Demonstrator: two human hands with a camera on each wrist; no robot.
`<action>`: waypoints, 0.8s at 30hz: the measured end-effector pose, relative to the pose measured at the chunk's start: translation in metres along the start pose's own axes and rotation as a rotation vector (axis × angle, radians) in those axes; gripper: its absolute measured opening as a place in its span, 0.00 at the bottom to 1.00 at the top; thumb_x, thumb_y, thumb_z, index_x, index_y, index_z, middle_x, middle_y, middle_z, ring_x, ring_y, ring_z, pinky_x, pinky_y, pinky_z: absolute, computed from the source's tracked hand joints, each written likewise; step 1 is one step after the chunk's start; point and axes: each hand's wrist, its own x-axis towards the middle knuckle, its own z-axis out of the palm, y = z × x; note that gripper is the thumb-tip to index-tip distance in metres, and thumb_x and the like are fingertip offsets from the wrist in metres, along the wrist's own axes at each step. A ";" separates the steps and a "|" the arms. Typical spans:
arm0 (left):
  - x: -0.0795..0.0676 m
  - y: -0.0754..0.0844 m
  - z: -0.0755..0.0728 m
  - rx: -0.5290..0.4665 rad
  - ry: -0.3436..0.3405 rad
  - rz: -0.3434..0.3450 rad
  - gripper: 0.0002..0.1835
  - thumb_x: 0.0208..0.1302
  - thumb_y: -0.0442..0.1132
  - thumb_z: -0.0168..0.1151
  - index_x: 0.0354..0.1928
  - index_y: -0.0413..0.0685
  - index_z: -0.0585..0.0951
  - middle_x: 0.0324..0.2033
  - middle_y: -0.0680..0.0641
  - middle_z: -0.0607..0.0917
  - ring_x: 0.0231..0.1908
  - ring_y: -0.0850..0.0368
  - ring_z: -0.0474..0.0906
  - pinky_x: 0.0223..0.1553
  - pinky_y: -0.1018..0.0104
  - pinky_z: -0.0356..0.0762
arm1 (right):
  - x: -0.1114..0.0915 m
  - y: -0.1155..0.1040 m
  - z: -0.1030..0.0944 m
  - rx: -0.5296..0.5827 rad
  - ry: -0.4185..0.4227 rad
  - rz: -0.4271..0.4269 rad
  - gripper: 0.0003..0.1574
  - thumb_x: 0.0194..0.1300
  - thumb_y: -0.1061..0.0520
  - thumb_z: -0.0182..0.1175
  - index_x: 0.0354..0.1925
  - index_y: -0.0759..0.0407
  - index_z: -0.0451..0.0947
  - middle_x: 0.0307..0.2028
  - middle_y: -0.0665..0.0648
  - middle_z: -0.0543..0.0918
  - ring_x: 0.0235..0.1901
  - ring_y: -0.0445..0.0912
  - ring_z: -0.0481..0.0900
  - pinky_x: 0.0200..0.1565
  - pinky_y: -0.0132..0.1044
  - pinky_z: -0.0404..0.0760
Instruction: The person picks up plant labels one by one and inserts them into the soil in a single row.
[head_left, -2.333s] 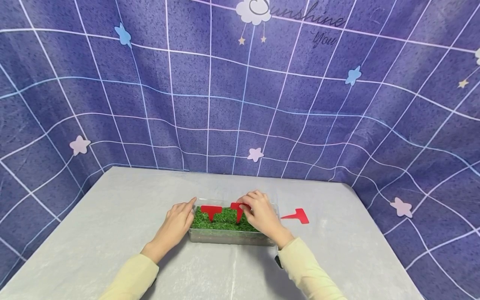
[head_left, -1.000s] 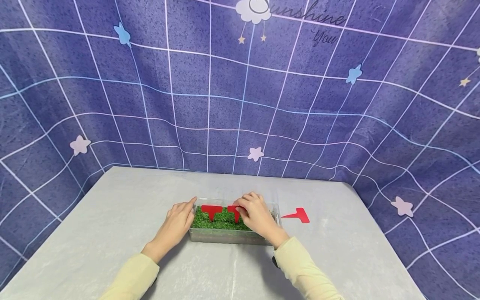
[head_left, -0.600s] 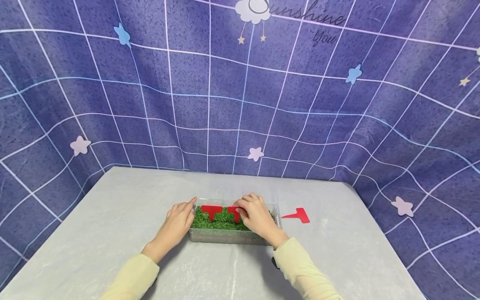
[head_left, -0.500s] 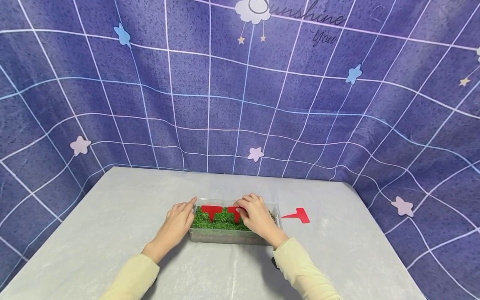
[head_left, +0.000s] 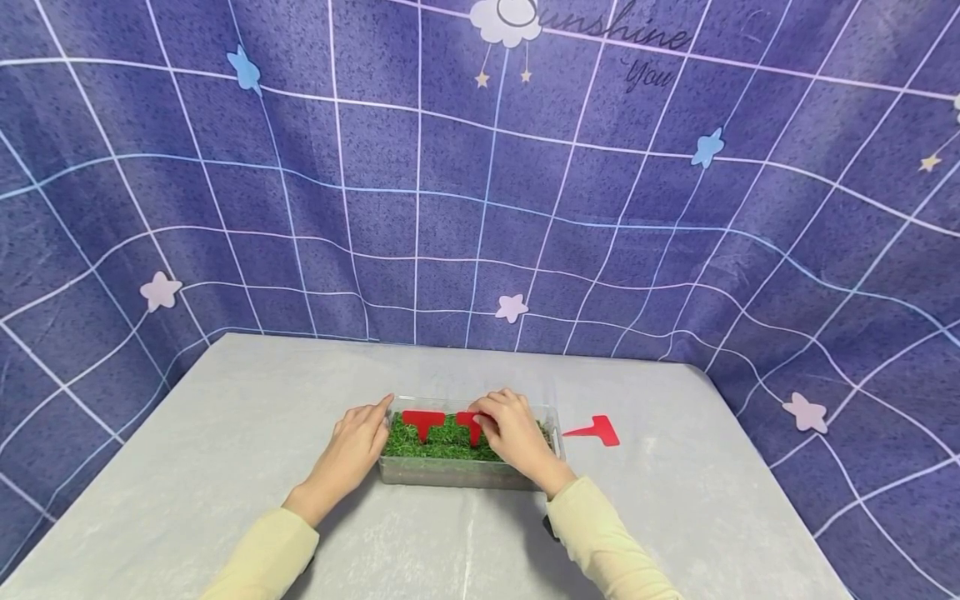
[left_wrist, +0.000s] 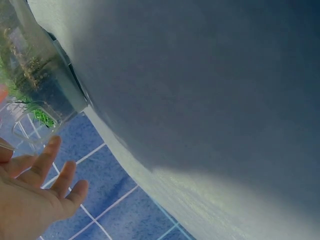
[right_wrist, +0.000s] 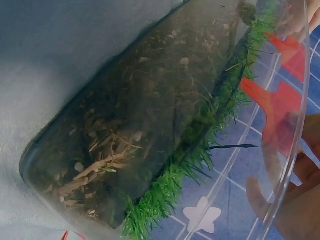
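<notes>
Head view: left hand (head_left: 351, 443) spread, right hand (head_left: 519, 435) and pinched red marker (head_left: 468, 418) lower than before

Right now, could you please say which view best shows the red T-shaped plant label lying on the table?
The head view: the red T-shaped plant label lies there whole, uncovered. The right wrist view catches only a red sliver, possibly it; the left wrist view, none.
</notes>
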 end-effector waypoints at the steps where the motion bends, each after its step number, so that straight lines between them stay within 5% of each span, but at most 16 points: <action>1: 0.000 0.000 0.000 0.000 0.000 0.000 0.24 0.68 0.40 0.43 0.65 0.45 0.64 0.51 0.44 0.79 0.54 0.43 0.70 0.54 0.45 0.65 | 0.000 0.000 0.000 0.000 0.003 0.000 0.07 0.57 0.62 0.60 0.33 0.50 0.81 0.30 0.46 0.83 0.34 0.43 0.75 0.36 0.34 0.66; 24: 0.000 0.002 -0.002 -0.006 -0.012 -0.010 0.24 0.68 0.40 0.43 0.65 0.45 0.64 0.53 0.42 0.78 0.55 0.42 0.68 0.55 0.44 0.65 | 0.000 0.001 -0.002 -0.002 -0.024 0.024 0.05 0.57 0.61 0.60 0.32 0.51 0.80 0.29 0.47 0.83 0.34 0.44 0.75 0.37 0.37 0.69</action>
